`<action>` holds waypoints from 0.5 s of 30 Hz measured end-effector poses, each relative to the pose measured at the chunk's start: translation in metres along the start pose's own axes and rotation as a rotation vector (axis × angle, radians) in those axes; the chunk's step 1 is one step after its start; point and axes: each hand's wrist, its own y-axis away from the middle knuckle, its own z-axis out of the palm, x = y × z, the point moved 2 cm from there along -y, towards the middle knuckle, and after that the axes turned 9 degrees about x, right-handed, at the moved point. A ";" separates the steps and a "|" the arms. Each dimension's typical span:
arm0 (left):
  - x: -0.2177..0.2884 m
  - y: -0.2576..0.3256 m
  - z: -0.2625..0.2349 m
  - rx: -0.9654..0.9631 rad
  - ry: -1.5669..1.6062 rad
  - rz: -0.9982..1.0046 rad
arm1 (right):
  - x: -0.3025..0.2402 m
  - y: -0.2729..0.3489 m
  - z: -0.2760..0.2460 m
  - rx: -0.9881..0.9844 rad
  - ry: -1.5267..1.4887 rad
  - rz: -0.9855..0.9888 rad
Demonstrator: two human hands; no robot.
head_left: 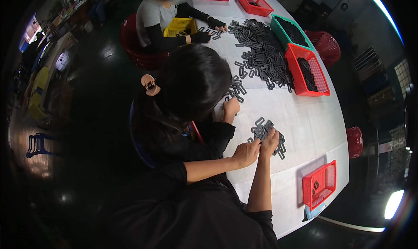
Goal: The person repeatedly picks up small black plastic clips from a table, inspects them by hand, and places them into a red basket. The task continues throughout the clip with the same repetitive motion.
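Note:
A small heap of flat black oblong loops (pixel 261 128) lies on the white table in front of me. Both my hands are at the near edge of this heap, close together. My left hand (pixel 246 155) has its fingers bent into a pinch, the tips almost meeting the other hand. Fingers curled, my right hand (pixel 269 143) rests against the loops. Whatever sits between the fingers of either hand is too small and too hidden to name.
A red basket (pixel 307 191) with a few loops stands at the right. Farther off are a large loop pile (pixel 265 53), another red basket (pixel 324 81) and a green basket (pixel 278 30). A co-worker (pixel 191 83) sits close at my left, another (pixel 159 20) beyond.

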 end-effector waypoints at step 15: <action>-0.008 0.083 -0.004 0.096 -0.013 -0.029 | 0.067 0.030 -0.023 -0.247 -0.251 -0.123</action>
